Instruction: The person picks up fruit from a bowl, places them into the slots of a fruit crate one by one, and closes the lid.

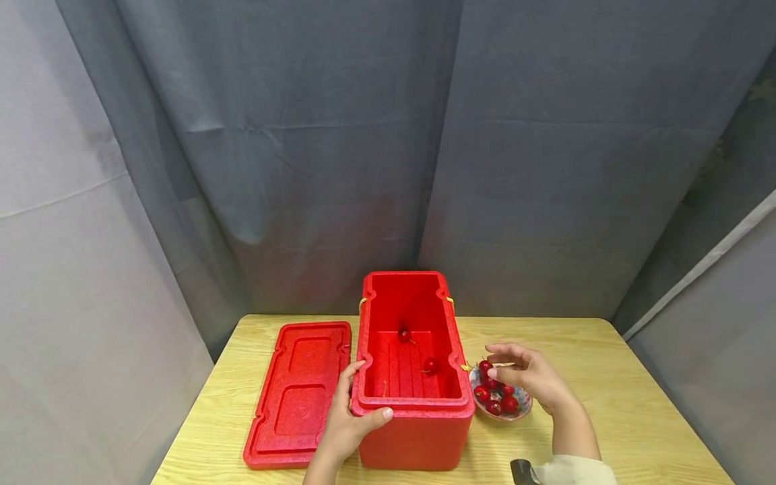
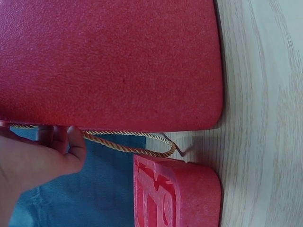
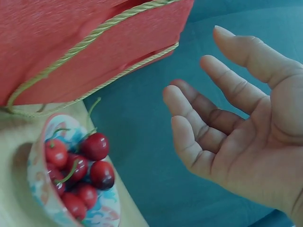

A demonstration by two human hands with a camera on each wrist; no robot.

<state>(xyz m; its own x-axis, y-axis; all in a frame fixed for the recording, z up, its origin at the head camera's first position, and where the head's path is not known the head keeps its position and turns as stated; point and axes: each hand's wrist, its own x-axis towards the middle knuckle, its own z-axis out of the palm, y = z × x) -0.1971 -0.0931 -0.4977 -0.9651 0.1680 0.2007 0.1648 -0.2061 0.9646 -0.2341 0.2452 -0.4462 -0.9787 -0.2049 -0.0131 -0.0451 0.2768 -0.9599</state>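
A red foam box (image 1: 412,441) stands lidless with a few cherries inside, among them one cherry (image 1: 404,334) at the back and another cherry (image 1: 430,365) nearer the front. My left hand (image 1: 347,421) holds the box at its near left corner, thumb at the front and fingers along the side, beside the rope handle (image 2: 128,142). Above a patterned bowl (image 1: 502,417) on the right hovers my right hand (image 1: 529,372), fingers spread and loosely bent. The right wrist view shows nothing in that right hand (image 3: 236,127). Several cherries with stems (image 3: 102,175) lie in the bowl.
To the left of the box lies its red lid (image 1: 300,397), flat on the wooden table (image 1: 582,384). A yellow rope (image 3: 85,47) hangs on the box's right side, close to the bowl. Grey curtains (image 1: 339,168) enclose the table at the back and sides.
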